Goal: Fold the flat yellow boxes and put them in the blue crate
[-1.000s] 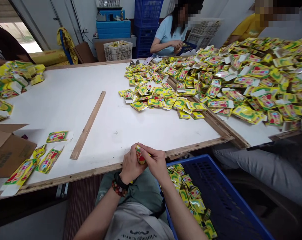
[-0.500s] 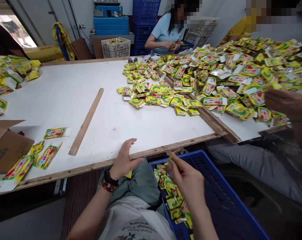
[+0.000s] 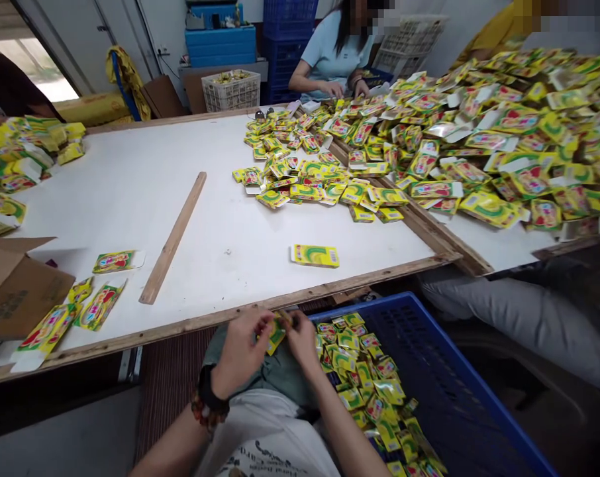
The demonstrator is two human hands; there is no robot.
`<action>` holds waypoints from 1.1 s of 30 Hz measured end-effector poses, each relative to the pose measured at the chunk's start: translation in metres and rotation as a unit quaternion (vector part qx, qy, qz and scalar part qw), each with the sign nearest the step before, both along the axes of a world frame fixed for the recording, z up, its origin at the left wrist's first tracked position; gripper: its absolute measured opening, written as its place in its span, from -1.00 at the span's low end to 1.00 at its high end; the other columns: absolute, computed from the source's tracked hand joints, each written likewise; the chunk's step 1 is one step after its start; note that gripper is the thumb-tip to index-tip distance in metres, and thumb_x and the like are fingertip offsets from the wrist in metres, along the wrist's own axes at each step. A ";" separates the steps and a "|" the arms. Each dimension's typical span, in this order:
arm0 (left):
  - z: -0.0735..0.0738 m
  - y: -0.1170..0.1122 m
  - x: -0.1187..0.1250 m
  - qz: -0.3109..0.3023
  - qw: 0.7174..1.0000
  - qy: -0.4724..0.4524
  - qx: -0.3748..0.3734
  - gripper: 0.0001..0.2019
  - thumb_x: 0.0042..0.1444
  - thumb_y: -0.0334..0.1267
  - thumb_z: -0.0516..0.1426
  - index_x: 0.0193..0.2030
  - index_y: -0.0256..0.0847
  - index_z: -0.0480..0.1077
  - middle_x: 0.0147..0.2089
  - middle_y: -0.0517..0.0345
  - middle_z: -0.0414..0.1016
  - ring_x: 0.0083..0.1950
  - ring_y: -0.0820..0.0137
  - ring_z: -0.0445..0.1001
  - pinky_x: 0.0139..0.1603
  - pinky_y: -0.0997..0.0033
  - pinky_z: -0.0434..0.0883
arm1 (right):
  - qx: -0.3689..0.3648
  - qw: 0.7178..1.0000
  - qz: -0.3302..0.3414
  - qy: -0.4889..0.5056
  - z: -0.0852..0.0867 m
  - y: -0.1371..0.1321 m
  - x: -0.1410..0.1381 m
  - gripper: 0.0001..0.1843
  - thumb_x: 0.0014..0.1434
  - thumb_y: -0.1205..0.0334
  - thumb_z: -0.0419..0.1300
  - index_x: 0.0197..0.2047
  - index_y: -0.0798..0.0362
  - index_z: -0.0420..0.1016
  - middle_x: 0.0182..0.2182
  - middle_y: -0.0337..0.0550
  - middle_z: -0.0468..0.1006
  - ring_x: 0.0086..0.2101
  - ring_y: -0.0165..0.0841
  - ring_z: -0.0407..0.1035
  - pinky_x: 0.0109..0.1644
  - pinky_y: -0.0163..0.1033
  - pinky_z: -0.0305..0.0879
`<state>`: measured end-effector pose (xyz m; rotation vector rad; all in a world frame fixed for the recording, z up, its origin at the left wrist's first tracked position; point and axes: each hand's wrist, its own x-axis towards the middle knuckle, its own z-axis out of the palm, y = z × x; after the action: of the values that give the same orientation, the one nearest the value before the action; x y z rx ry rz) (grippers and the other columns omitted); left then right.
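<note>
Over my lap, just below the table's front edge, a small yellow-and-green carton (image 3: 275, 336) is held between both hands. My left hand (image 3: 244, 346), with a dark band and beads at the wrist, pinches its left side. My right hand (image 3: 300, 336) grips it from the upper right; the fingertips partly cover it. Another yellow carton (image 3: 316, 256) lies flat on the white table beyond my hands. To the right of my lap stands a blue plastic basket (image 3: 459, 371) with many similar cartons (image 3: 364, 384) along its left part.
A large heap of cartons (image 3: 483, 146) covers the table's right side, across a wooden divider (image 3: 436, 238). A loose wooden strip (image 3: 173, 238) lies left of centre. A cardboard box (image 3: 26, 285) and several flattened cartons are at left. Other people sit around the table.
My right hand has come from over the basket to my left hand, and both now hold a carton. A carton now lies on the table in front. The co-worker's hand at right has withdrawn.
</note>
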<state>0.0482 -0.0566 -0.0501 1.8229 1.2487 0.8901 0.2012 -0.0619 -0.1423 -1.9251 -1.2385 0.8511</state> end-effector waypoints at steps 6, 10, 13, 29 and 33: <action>-0.019 -0.038 0.067 -0.129 0.987 0.075 0.053 -0.37 0.06 -0.29 0.20 0.28 -0.13 0.14 0.17 -0.09 0.38 0.15 0.04 0.37 0.12 -0.07 0.39 | 0.060 0.980 -0.130 0.140 0.077 -0.062 0.054 -0.61 0.07 -0.14 0.19 -0.45 0.05 0.39 -0.62 -0.28 0.40 -0.67 -0.39 0.26 -0.66 -0.30 0.23; -0.003 -0.010 0.075 -0.163 0.983 -0.079 0.017 -0.69 0.24 -0.20 0.04 0.10 -0.16 0.34 -0.01 -0.02 0.52 -0.04 0.20 0.51 -0.01 0.15 0.46 | 0.183 0.978 -0.054 0.088 0.135 -0.059 0.051 -0.71 0.08 0.07 0.27 -0.16 0.03 0.46 -0.40 -0.16 0.52 -0.48 -0.34 0.39 -0.43 -0.27 0.39; 0.015 0.029 0.053 -0.228 0.958 -0.144 -0.099 -0.65 0.14 0.00 0.15 -0.08 -0.22 0.44 -0.22 0.10 0.57 -0.22 0.28 0.53 -0.19 0.31 0.49 | 0.217 0.974 0.027 0.055 0.151 -0.032 0.051 -0.53 0.08 0.12 0.29 0.08 -0.01 0.43 -0.12 -0.03 0.55 -0.23 -0.24 0.45 -0.24 -0.22 0.42; -0.034 0.036 0.032 0.090 0.961 -0.019 0.262 -0.32 0.09 -0.07 0.16 0.27 -0.13 -0.06 0.01 -0.05 0.44 -0.03 0.22 0.51 -0.08 0.18 0.48 | 0.139 0.964 0.147 0.171 0.141 0.023 0.009 -0.80 0.12 0.15 0.22 -0.23 0.05 0.58 -0.39 -0.17 0.58 -0.39 -0.32 0.41 -0.35 -0.30 0.32; -0.039 0.041 0.033 0.083 0.948 -0.042 0.305 -0.37 0.07 -0.16 0.14 0.24 -0.14 -0.01 0.02 -0.05 0.43 -0.04 0.23 0.51 -0.12 0.21 0.49 | 0.071 0.932 0.125 0.331 0.130 0.041 0.003 -0.71 -0.07 0.17 0.34 -0.24 0.01 0.43 -0.48 -0.32 0.51 -0.44 -0.38 0.38 -0.37 -0.34 0.30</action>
<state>0.0815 -0.0158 -0.0890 2.1318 1.1616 1.5660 0.2037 -0.0214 -0.0126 -1.2109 -1.0855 1.3609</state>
